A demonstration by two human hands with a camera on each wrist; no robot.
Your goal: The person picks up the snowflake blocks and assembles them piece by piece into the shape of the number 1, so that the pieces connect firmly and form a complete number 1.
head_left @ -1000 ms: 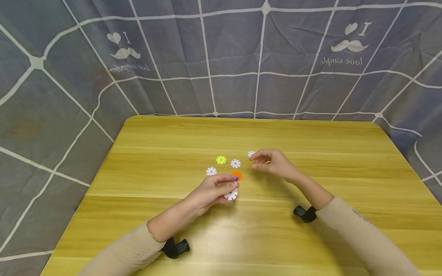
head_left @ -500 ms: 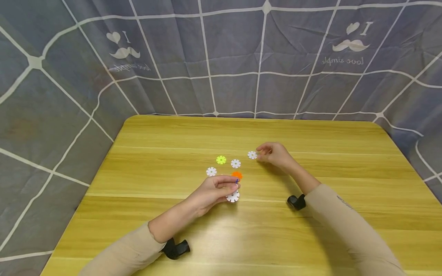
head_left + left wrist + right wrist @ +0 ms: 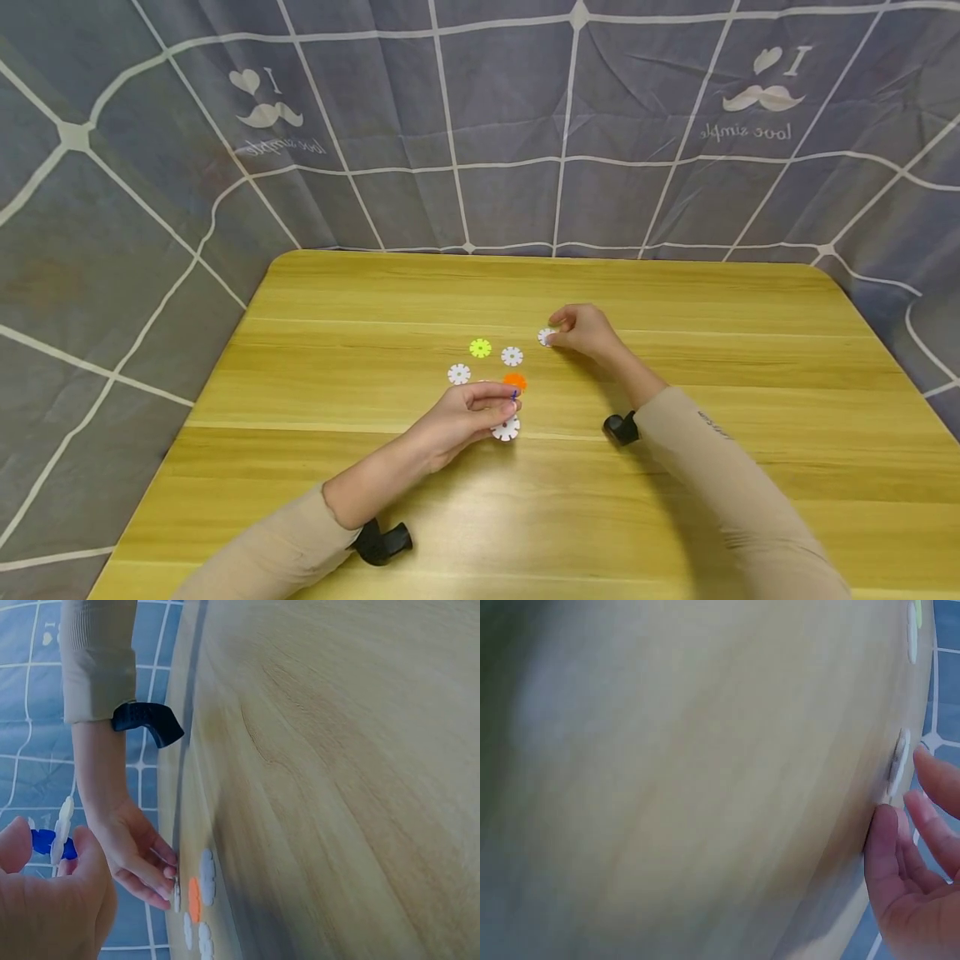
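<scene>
In the head view the left hand (image 3: pixel 467 418) pinches a blue piece (image 3: pixel 514 394) with a white notched disc (image 3: pixel 506 428) below it. The left wrist view shows the white disc (image 3: pixel 62 831) standing across the blue piece (image 3: pixel 43 841), between thumb and finger of the left hand (image 3: pixel 56 911). The right hand (image 3: pixel 590 334) is at another white disc (image 3: pixel 544 337) lying on the table, thumb over its right edge. Seen from the right wrist, one fingertip of the right hand (image 3: pixel 915 866) meets the near end of that disc (image 3: pixel 900 763), other fingers apart from it.
A yellow-green disc (image 3: pixel 480 348), white discs (image 3: pixel 512 357) (image 3: pixel 459 373) and an orange disc (image 3: pixel 515 382) lie on the wooden table (image 3: pixel 375 292) beyond the left hand. A grey curtain (image 3: pixel 510 100) with white lines hangs behind. Black mounts (image 3: pixel 382 542) sit at both wrists.
The right hand has moved farther back and round the rightmost white disc, its thumb now at the disc. The left hand stays in place; its white disc sits slightly lower than a second ago.
</scene>
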